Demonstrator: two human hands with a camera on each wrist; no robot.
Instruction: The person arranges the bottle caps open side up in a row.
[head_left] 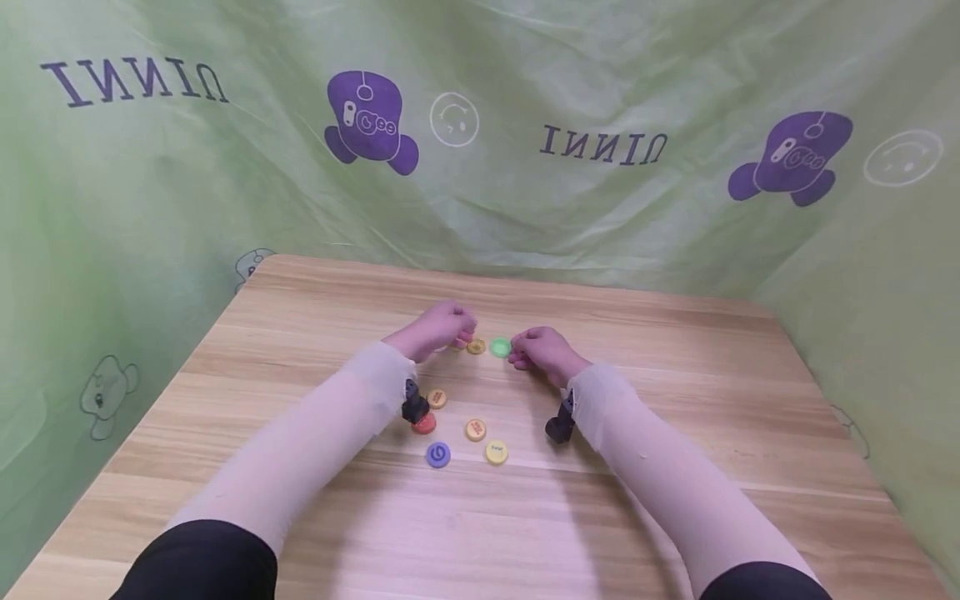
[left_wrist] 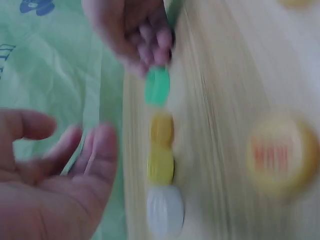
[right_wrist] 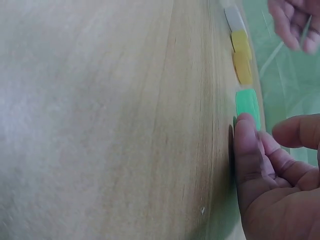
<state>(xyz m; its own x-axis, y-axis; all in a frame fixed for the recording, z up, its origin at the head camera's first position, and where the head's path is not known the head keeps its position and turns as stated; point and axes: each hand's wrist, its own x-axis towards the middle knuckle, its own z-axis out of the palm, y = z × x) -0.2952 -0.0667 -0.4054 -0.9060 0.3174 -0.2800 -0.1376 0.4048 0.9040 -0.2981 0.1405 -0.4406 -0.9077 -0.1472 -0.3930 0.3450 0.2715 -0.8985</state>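
Note:
A row of plastic bottle caps lies toward the table's far edge: a white cap (left_wrist: 165, 212), a yellow cap (left_wrist: 160, 165), a gold cap (head_left: 476, 346) and a green cap (head_left: 500, 347). The green one sits slightly apart from the gold one. My right hand (head_left: 547, 352) is at its right, fingertips touching or just beside the green cap, thumb apart from the fingers. Above the left part of the row, my left hand (head_left: 444, 327) holds nothing; its fingers are loosely bent and spread from the thumb in the left wrist view. In the head view it partly hides the row's left end.
Nearer me lie two tan caps with red print, one at the left (head_left: 437, 398) and one in the middle (head_left: 476, 430). A red cap (head_left: 424, 423), a blue cap (head_left: 438, 454) and a pale yellow cap (head_left: 497, 452) lie around them. Behind the wooden table (head_left: 675, 400) hangs a green curtain (head_left: 495, 217).

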